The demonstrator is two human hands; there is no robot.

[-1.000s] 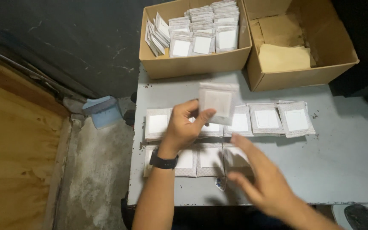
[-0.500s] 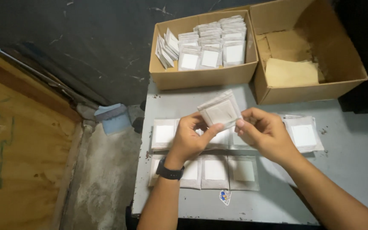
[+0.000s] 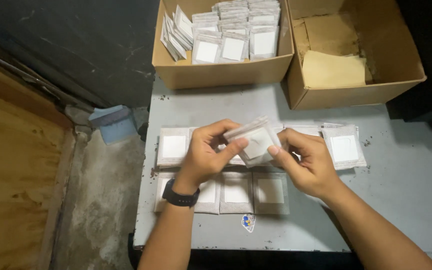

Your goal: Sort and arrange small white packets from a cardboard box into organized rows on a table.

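Both hands hold one small clear packet point(image 3: 255, 141) with a white pad inside, just above the grey table point(image 3: 406, 190). My left hand point(image 3: 207, 154), with a black watch on the wrist, pinches the packet's left edge. My right hand point(image 3: 307, 161) grips its right edge. Under the hands, more packets of the same kind point(image 3: 236, 192) lie flat in two rows; one lies at the left end point(image 3: 173, 146) and one at the right end point(image 3: 343, 147).
A cardboard box point(image 3: 221, 75) at the back holds several upright rows of packets. To its right an open box point(image 3: 356, 92) holds brown paper. A blue object point(image 3: 113, 122) lies on the floor left of the table. A wooden board point(image 3: 11, 175) stands at far left.
My right hand rose from the table's front and took hold of the packet that my left hand held up. The packet came lower and closer to me.
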